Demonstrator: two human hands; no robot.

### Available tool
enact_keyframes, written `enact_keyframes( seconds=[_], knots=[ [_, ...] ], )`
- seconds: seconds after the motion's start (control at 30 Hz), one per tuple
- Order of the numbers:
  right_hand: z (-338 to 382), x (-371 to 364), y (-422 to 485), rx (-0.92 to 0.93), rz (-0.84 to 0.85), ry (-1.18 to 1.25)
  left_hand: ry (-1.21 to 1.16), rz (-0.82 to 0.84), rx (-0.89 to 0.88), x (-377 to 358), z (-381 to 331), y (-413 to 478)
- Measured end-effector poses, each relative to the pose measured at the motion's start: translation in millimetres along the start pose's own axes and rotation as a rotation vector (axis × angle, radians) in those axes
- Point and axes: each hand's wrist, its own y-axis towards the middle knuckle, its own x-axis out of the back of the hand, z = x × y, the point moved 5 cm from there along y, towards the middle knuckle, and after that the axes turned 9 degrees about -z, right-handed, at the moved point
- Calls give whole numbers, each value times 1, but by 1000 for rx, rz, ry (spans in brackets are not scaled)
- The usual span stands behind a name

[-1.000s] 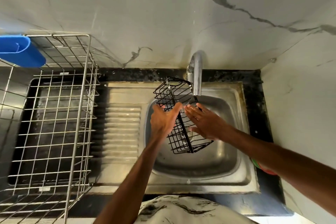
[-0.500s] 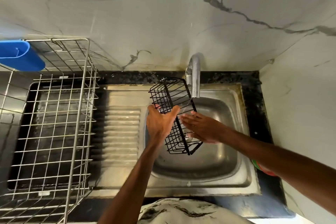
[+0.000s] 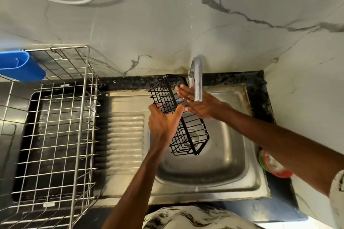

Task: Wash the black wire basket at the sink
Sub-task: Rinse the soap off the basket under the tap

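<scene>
Above the steel sink [image 3: 232,154], the black wire basket [image 3: 188,132] is clamped by the left hand [image 3: 163,122]; straight, joined fingers of the right hand [image 3: 199,106] are pressed against it.

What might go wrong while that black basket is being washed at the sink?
1. Only the left hand grips the black wire basket. The right hand lies flat against it and looks wet, so the basket could slip and drop into the sink.
2. The basket's upper end sits close to the faucet, so turning it may knock the spout.
3. The fingers rubbing the thin wires could snag in a gap.
</scene>
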Motion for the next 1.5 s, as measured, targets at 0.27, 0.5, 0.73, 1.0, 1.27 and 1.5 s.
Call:
enact_keyframes(
  seconds=[0.27, 0.5, 0.73, 1.0, 1.27, 1.5],
  knots=[
    [19, -47, -82, 83, 121, 77, -90, -31, 15, 4, 14, 9],
    [18, -21, -64, 177, 61, 78, -113, -32, -55, 6, 9, 6],
    [12, -13, -18, 183, 3, -98, -120, -88, -92, 18, 2, 9],
    [14, -49, -76, -1, -38, 430, -120, -122, -83, 25, 6, 23],
    [-14, -1, -46, -585, -478, 776, -103, -122, -108, 22, 4, 19],
    [-15, -13, -20, -686, -364, 892, -123, -118, -102, 21, 3, 19]
  ],
)
